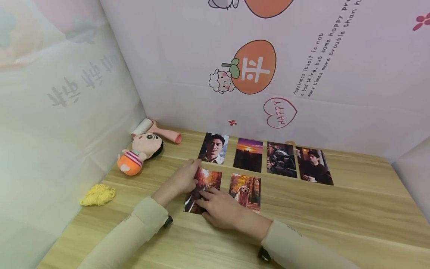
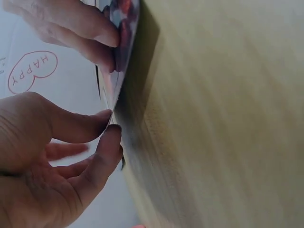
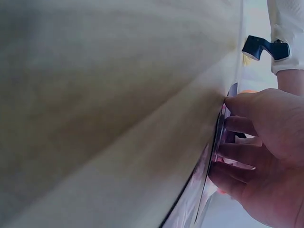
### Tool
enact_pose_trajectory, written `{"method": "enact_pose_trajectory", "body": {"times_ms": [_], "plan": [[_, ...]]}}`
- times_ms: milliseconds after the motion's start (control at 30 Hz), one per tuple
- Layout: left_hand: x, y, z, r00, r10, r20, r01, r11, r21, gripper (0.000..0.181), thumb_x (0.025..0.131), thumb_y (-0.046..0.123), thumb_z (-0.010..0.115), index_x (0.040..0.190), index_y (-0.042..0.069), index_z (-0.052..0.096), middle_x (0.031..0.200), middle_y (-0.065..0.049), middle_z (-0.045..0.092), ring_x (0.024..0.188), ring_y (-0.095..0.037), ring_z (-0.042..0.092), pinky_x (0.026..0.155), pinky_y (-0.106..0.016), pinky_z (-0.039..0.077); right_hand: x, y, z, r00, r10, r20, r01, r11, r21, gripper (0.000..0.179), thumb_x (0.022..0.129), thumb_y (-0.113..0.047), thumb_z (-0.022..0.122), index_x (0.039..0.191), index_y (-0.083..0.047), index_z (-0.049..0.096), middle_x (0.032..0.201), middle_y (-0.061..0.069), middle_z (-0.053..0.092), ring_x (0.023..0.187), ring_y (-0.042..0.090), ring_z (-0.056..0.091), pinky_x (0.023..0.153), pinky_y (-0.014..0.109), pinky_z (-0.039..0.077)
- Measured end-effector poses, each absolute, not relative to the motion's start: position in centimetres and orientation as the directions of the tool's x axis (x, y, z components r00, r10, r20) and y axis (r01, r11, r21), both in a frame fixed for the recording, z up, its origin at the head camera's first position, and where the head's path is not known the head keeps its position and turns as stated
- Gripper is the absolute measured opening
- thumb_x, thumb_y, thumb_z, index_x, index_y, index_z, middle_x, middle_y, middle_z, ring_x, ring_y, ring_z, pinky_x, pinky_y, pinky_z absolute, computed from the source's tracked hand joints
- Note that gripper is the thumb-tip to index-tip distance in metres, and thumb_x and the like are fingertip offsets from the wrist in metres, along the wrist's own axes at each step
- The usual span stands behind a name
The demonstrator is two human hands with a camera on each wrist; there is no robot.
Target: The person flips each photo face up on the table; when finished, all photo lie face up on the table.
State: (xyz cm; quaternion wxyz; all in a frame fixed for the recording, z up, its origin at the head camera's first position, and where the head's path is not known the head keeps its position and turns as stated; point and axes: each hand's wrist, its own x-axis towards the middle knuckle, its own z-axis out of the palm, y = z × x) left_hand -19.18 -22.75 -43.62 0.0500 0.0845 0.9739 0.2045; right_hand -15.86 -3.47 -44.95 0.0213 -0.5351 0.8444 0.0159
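Note:
A photo card of an autumn road (image 1: 212,180) lies near the middle of the table, slightly tilted. Its left edge is pinched between the thumb and a finger of my left hand (image 1: 183,178), and the left wrist view shows that edge raised off the wood. Extended fingers of my right hand (image 1: 222,210) touch the card's face near its lower right part. In the right wrist view, my right hand (image 3: 273,147) has its fingertips against the card. Just right of it lies a golden retriever photo card (image 1: 246,188), partly covered by the right hand and wrist.
Behind are photo cards of a man in a white collar (image 1: 213,149), a sunset (image 1: 248,157), a motorcycle (image 1: 281,160) and a person in dark clothes (image 1: 314,166). At left are a plush doll (image 1: 136,157), a pink-handled lint roller (image 1: 164,132) and yellow yarn (image 1: 98,195). Printed sheets wall the table.

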Motion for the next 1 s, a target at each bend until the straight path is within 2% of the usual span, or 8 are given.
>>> {"method": "enact_pose_trajectory", "body": {"times_ms": [133,233,367,633,867,1000], "plan": [[-18.9,-23.0,-43.8,-0.964,0.262,-0.040,0.233,0.911,0.341,0.038,0.085,-0.006,0.071,0.121,0.003,0.068,0.137,-0.020,0.057,0.126,-0.036,0.057,0.107,-0.049,0.053,-16.1,-3.5,-44.8,-0.414,-0.907,-0.073,-0.910,0.415,0.006,0.045,0.104,-0.036,0.059,0.145,-0.018,0.062,0.153,0.011,0.059,0.144,0.025,0.056,0.123,0.039,0.043],[-18.9,-23.2,-43.7,-0.944,0.328,-0.048,0.296,0.900,0.321,0.028,0.084,-0.005,0.073,0.110,0.005,0.073,0.143,-0.020,0.057,0.134,-0.039,0.053,0.115,-0.052,0.047,-16.2,-3.4,-44.8,-0.418,-0.905,-0.076,-0.908,0.418,0.017,0.045,0.105,-0.036,0.057,0.146,-0.019,0.061,0.154,0.010,0.058,0.144,0.025,0.055,0.123,0.039,0.043],[-19.1,-23.4,-43.6,-0.922,0.380,-0.074,0.336,0.880,0.336,0.032,0.083,-0.001,0.075,0.114,0.004,0.073,0.151,-0.025,0.054,0.144,-0.045,0.046,0.122,-0.056,0.040,-16.5,-3.2,-44.8,-0.431,-0.900,-0.068,-0.902,0.431,0.008,0.045,0.105,-0.037,0.057,0.146,-0.020,0.061,0.156,0.010,0.056,0.145,0.027,0.055,0.123,0.041,0.043],[-19.6,-23.1,-43.4,-0.912,0.389,-0.133,0.328,0.884,0.335,0.042,0.085,0.004,0.075,0.127,0.004,0.069,0.156,-0.023,0.051,0.148,-0.043,0.043,0.124,-0.054,0.038,-16.9,-3.0,-44.7,-0.440,-0.895,-0.074,-0.896,0.443,-0.023,0.045,0.105,-0.036,0.057,0.146,-0.018,0.061,0.156,0.011,0.056,0.147,0.027,0.053,0.126,0.041,0.039],[-20.1,-22.8,-43.5,-0.916,0.386,-0.110,0.338,0.890,0.306,0.032,0.088,0.006,0.073,0.119,0.006,0.070,0.153,-0.023,0.053,0.143,-0.045,0.047,0.120,-0.057,0.041,-17.0,-2.7,-44.1,-0.457,-0.883,-0.111,-0.879,0.467,-0.098,0.047,0.106,-0.035,0.056,0.150,-0.016,0.057,0.158,0.011,0.053,0.150,0.027,0.049,0.127,0.043,0.037],[-20.5,-23.1,-43.0,-0.928,0.368,-0.061,0.338,0.898,0.283,0.038,0.089,0.007,0.070,0.126,0.001,0.068,0.149,-0.026,0.056,0.138,-0.046,0.052,0.118,-0.059,0.043,-17.6,-2.1,-43.4,-0.470,-0.881,-0.057,-0.868,0.473,-0.151,0.046,0.107,-0.033,0.055,0.150,-0.017,0.056,0.157,0.010,0.055,0.147,0.029,0.052,0.123,0.045,0.042]]}}
